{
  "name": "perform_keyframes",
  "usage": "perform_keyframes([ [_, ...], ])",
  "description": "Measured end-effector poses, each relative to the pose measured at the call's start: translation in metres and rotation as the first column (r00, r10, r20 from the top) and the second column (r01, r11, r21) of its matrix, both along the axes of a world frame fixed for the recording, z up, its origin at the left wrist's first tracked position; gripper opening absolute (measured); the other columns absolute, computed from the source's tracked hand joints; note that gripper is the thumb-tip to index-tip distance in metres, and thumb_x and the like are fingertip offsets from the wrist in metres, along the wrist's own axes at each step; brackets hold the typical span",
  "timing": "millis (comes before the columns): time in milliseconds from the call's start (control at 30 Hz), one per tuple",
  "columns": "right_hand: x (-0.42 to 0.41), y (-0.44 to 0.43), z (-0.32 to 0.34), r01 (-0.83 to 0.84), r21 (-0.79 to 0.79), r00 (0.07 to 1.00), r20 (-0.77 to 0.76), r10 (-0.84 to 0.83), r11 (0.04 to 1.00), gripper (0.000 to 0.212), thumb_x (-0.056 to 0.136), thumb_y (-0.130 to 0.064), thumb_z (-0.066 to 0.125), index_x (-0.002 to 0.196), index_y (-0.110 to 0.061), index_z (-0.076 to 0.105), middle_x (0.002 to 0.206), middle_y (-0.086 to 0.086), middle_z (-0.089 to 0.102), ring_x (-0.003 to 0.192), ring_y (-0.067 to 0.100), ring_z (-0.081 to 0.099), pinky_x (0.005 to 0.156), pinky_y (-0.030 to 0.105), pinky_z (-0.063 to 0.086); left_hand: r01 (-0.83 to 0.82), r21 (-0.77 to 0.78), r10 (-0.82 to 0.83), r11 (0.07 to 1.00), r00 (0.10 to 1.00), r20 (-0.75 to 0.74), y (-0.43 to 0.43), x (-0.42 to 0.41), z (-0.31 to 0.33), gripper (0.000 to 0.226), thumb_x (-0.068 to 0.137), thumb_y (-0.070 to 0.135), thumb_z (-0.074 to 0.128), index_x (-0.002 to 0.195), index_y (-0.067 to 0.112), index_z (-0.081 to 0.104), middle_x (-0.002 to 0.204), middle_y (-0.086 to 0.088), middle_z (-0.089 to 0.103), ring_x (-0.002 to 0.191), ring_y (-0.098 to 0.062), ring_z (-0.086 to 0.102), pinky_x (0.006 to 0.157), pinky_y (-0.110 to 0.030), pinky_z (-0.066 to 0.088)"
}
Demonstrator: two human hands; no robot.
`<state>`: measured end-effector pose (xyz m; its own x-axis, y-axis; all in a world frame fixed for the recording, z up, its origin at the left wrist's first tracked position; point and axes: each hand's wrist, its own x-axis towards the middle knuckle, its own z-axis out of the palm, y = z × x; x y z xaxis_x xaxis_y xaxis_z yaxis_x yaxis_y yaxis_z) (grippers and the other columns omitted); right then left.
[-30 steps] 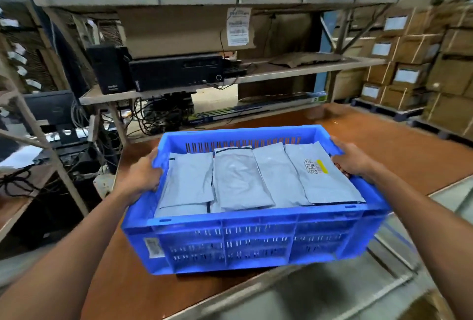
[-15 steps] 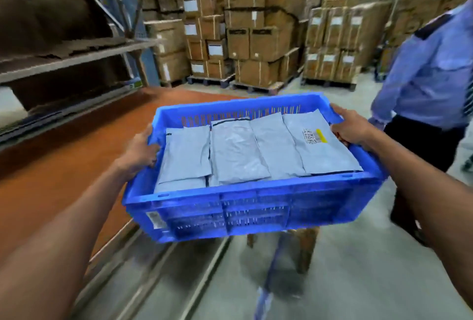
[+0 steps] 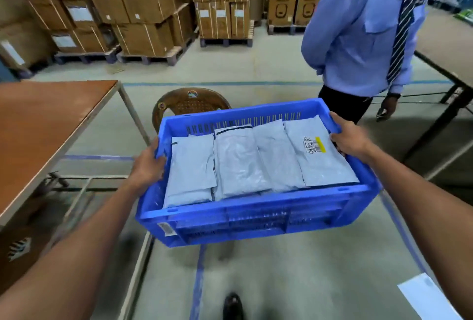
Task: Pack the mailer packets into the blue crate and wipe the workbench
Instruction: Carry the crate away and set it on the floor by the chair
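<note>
Your left hand [image 3: 147,166] grips left rim of blue crate [image 3: 256,217], fingers [image 3: 153,147] curled over edge. Your right hand [image 3: 349,140] grips right rim, fingers wrapped round it. Crate held up over floor [image 3: 307,281], apart from worktop [image 3: 46,120] at your left. Mailer packets [image 3: 240,163] lie flat inside, four across, rightmost showing barcode label [image 3: 313,144]. Brown chair [image 3: 189,104] just behind crate. Person in blue shirt [image 3: 358,38] stands at right. Cardboard boxes [image 3: 143,12] stacked beyond.
</note>
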<state>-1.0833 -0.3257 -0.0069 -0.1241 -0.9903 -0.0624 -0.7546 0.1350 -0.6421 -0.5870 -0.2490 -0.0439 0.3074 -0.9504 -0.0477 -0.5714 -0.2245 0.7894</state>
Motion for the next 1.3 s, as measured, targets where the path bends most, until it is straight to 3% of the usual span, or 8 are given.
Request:
perform_keyframes([
  [100, -0.02, -0.017, -0.04, 0.043, 0.05, 0.999, -0.035, -0.041, 0.998, 0.072, 0.088, -0.01, 0.049, 0.152, -0.035, 0.028, 0.12, 0.018, 0.064, 0.078, 0.03, 0.062, 0.081, 0.039, 0.054, 0.02, 0.045, -0.019, 0.999, 1.0, -0.013, -0.036, -0.018, -0.041, 0.062, 0.093, 0.005, 0.045, 0.142, 0.043, 0.038, 0.073, -0.01, 0.057, 0.05, -0.023, 0.049, 0.05, -0.035, 0.045],
  [267, -0.041, -0.046, -0.101, 0.105, 0.103, 0.994, -0.037, -0.101, 0.989, 0.069, 0.092, -0.008, 0.049, 0.153, -0.032, 0.027, 0.119, 0.022, 0.064, 0.073, 0.026, 0.059, 0.08, 0.04, 0.054, 0.048, 0.137, -0.056, 0.989, 0.997, 0.06, -0.09, -0.042, -0.103, 0.068, 0.095, 0.017, 0.047, 0.149, 0.05, 0.022, 0.112, -0.023, 0.066, 0.089, -0.044, 0.066, 0.075, -0.052, 0.057],
  [400, -0.066, -0.076, -0.159, 0.156, 0.147, 0.986, -0.077, -0.146, 0.977, 0.069, 0.093, -0.011, 0.05, 0.152, -0.037, 0.024, 0.116, 0.024, 0.065, 0.075, 0.029, 0.06, 0.082, 0.046, 0.054, 0.104, 0.123, -0.119, 0.987, 0.985, 0.124, -0.127, -0.076, -0.148, 0.066, 0.099, 0.012, 0.046, 0.157, 0.027, 0.017, 0.135, -0.014, 0.057, 0.109, -0.039, 0.059, 0.09, -0.041, 0.045],
  [533, -0.094, -0.101, -0.225, 0.215, 0.193, 0.976, -0.072, -0.205, 0.957, 0.067, 0.096, -0.017, 0.049, 0.15, -0.046, 0.022, 0.111, 0.022, 0.065, 0.084, 0.035, 0.064, 0.081, 0.039, 0.051, 0.15, 0.159, -0.169, 0.976, 0.979, 0.112, -0.167, -0.106, -0.212, 0.065, 0.102, 0.01, 0.044, 0.157, 0.022, 0.012, 0.14, -0.018, 0.053, 0.117, -0.038, 0.056, 0.086, -0.033, 0.038],
  [667, -0.128, -0.127, -0.301, 0.266, 0.23, 0.963, -0.102, -0.249, 0.936, 0.069, 0.095, -0.019, 0.051, 0.148, -0.051, 0.021, 0.104, 0.024, 0.066, 0.086, 0.042, 0.065, 0.082, 0.043, 0.051, 0.173, 0.151, -0.185, 0.973, 0.98, 0.068, -0.204, -0.137, -0.284, 0.062, 0.101, 0.008, 0.045, 0.156, 0.017, 0.018, 0.152, -0.01, 0.039, 0.137, -0.029, 0.039, 0.098, -0.023, 0.031],
  [833, -0.174, -0.167, -0.435, 0.285, 0.286, 0.958, -0.071, -0.276, 0.915, 0.069, 0.096, -0.016, 0.049, 0.145, -0.056, 0.021, 0.093, 0.022, 0.066, 0.07, 0.034, 0.065, 0.069, 0.041, 0.054, 0.132, 0.167, -0.133, 0.977, 0.991, -0.002, -0.248, -0.184, -0.403, 0.061, 0.101, 0.013, 0.047, 0.156, 0.026, 0.022, 0.142, 0.007, 0.048, 0.12, -0.012, 0.047, 0.085, -0.02, 0.036],
  [1100, -0.198, -0.228, -0.649, 0.236, 0.256, 0.969, 0.01, -0.247, 0.937, 0.074, 0.097, -0.014, 0.045, 0.137, -0.069, 0.017, 0.113, 0.004, 0.061, 0.086, 0.026, 0.061, 0.087, 0.05, 0.053, 0.034, 0.247, -0.063, 0.968, 0.992, 0.111, -0.303, -0.219, -0.618, 0.066, 0.101, 0.017, 0.047, 0.155, 0.037, 0.017, 0.132, -0.013, 0.06, 0.108, -0.034, 0.061, 0.081, -0.034, 0.042],
  [1300, -0.184, -0.256, -0.768, 0.194, 0.232, 0.972, 0.088, -0.219, 0.953, 0.073, 0.096, -0.009, 0.044, 0.145, -0.057, 0.019, 0.124, 0.003, 0.061, 0.072, 0.026, 0.058, 0.078, 0.051, 0.055, -0.007, 0.298, -0.026, 0.954, 0.994, 0.106, -0.328, -0.198, -0.751, 0.068, 0.097, 0.026, 0.046, 0.146, 0.06, 0.012, 0.129, -0.009, 0.064, 0.09, -0.041, 0.068, 0.078, -0.054, 0.057],
])
